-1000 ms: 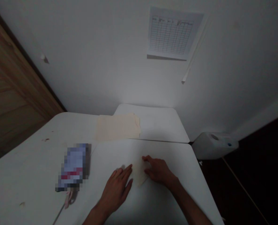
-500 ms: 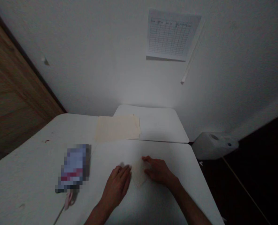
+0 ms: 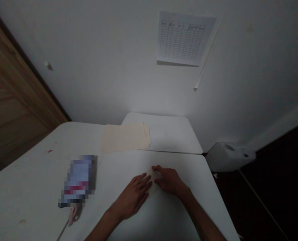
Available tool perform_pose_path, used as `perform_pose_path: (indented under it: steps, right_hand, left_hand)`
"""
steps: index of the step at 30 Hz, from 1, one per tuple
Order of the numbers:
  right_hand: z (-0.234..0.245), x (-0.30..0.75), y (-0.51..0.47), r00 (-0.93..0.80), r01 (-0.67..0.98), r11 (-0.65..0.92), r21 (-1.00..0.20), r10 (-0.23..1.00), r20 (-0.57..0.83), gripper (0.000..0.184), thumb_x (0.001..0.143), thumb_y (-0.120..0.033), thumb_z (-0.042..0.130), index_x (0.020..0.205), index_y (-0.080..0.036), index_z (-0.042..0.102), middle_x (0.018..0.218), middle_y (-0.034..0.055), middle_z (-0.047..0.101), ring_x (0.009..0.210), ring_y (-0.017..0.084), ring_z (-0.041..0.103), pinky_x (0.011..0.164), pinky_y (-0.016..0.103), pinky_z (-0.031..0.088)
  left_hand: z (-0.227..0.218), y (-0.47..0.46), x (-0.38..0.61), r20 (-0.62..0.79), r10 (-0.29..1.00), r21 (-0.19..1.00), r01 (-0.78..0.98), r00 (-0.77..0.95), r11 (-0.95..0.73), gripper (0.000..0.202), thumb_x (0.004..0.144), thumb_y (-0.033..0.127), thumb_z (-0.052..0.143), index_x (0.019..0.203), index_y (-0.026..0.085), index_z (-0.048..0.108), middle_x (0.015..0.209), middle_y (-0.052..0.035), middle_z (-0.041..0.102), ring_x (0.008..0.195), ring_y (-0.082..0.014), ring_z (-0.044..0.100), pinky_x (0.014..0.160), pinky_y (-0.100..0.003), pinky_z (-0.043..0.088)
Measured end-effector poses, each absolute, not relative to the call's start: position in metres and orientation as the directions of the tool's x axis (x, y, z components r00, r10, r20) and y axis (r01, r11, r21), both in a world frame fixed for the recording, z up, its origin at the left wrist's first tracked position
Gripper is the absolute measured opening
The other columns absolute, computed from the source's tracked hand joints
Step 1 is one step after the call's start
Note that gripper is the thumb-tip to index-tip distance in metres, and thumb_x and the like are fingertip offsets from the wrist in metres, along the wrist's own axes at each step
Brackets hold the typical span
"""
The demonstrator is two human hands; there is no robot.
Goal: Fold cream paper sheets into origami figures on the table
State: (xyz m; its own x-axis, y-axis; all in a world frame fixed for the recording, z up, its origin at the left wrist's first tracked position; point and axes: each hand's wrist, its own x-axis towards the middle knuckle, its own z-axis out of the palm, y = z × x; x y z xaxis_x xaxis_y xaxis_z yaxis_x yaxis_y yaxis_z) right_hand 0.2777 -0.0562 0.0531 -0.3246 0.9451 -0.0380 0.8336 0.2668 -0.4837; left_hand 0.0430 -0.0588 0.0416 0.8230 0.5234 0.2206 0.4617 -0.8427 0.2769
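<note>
A small pale piece of paper (image 3: 153, 189) lies on the white table, much of it hidden under my hands. My left hand (image 3: 136, 194) lies flat across its left part, fingers stretched out and slightly apart. At the paper's right side rests my right hand (image 3: 171, 181), with the index finger at the top corner and the thumb lower down, a gap between them. Farther back, several cream sheets (image 3: 125, 137) lie in a loose stack.
To the left, a blurred-out blue and red item (image 3: 78, 179) lies on the table (image 3: 38, 187) with a pinkish strap-like piece (image 3: 73, 214) below it. A white plastic jug (image 3: 229, 156) is beyond the right edge. A printed chart (image 3: 182, 38) hangs on the wall.
My left hand has slid right and slightly up, from the paper's left edge onto the paper, covering more of it. My right hand has stayed nearly in place.
</note>
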Motion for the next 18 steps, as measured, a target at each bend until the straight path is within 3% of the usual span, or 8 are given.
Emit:
perform_pose_path:
  steps: [5, 10, 15, 18]
  right_hand:
    - [0.048, 0.278, -0.058, -0.31, 0.836, 0.257, -0.486, 0.95, -0.03, 0.054, 0.081, -0.029, 0.063, 0.132, -0.03, 0.045, 0.124, 0.0019, 0.065, 0.109, 0.024, 0.063, 0.094, 0.035, 0.045]
    - [0.044, 0.278, -0.06, -0.309, 0.833, 0.282, -0.476, 0.951, 0.023, 0.053, 0.082, -0.029, 0.062, 0.133, -0.028, 0.046, 0.124, 0.0021, 0.065, 0.109, 0.023, 0.063, 0.094, 0.034, 0.045]
    - [0.032, 0.279, -0.066, -0.317, 0.842, 0.332, -0.425, 0.942, 0.109, 0.034, 0.088, -0.029, 0.058, 0.122, -0.026, 0.057, 0.116, 0.0027, 0.069, 0.099, 0.019, 0.066, 0.088, 0.029, 0.046]
    - [0.022, 0.28, -0.072, -0.315, 0.867, 0.354, -0.351, 0.935, 0.163, 0.024, 0.093, -0.03, 0.054, 0.114, -0.026, 0.063, 0.098, 0.0026, 0.074, 0.084, 0.017, 0.068, 0.077, 0.025, 0.047]
  left_hand:
    - [0.041, -0.068, 0.034, 0.232, 0.495, 0.251, 0.44, 0.838, -0.862, 0.045, 0.096, 0.024, 0.047, 0.141, 0.025, 0.043, 0.152, -0.0061, 0.035, 0.142, -0.0291, 0.026, 0.112, -0.055, 0.033]
    - [0.04, -0.07, 0.032, 0.249, 0.509, 0.284, 0.441, 0.824, -0.852, 0.044, 0.095, 0.024, 0.048, 0.139, 0.022, 0.046, 0.151, -0.0082, 0.037, 0.141, -0.029, 0.029, 0.11, -0.051, 0.038]
    - [0.04, -0.068, 0.042, 0.276, 0.571, 0.341, 0.477, 0.773, -0.81, 0.029, 0.095, 0.023, 0.048, 0.12, 0.022, 0.063, 0.14, -0.008, 0.052, 0.134, -0.0279, 0.041, 0.105, -0.048, 0.045]
    - [0.032, -0.064, 0.052, 0.342, 0.631, 0.369, 0.518, 0.696, -0.772, 0.021, 0.094, 0.024, 0.051, 0.101, 0.023, 0.071, 0.125, -0.0073, 0.064, 0.122, -0.0271, 0.053, 0.099, -0.047, 0.049]
